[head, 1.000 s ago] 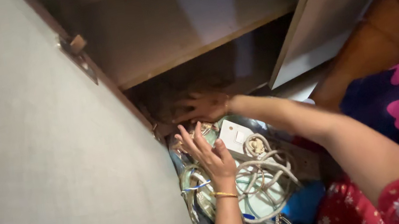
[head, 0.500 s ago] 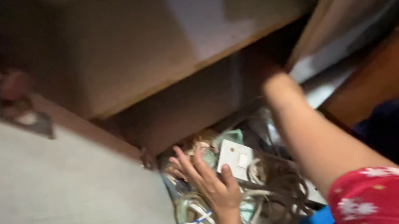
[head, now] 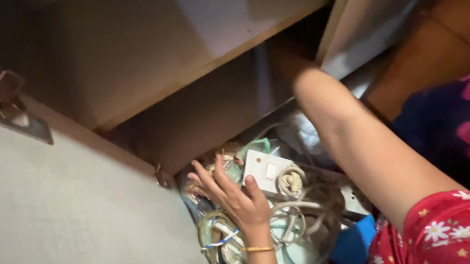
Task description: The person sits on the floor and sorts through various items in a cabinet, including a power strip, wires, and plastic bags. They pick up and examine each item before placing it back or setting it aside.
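Left hand (head: 238,196), fingers spread, rests on coiled cables (head: 297,216) beside a white switch box (head: 269,171); right hand is hidden in the cupboard. The cables look light and floppy, best gathered by the whole coil.

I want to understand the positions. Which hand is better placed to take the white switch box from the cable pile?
Probably the left hand: its open fingers rest on the pile right beside the white switch box. The right hand is out of sight, reaching into the cabinet under the shelf.

Pretty cramped around the left hand (head: 235,197): coiled cables (head: 297,216) and a white switch plate (head: 267,172) packed right against it, cupboard door (head: 46,241) hard on its left, shelf board (head: 200,63) overhead, open room only in the dark gap beyond its fingertips.
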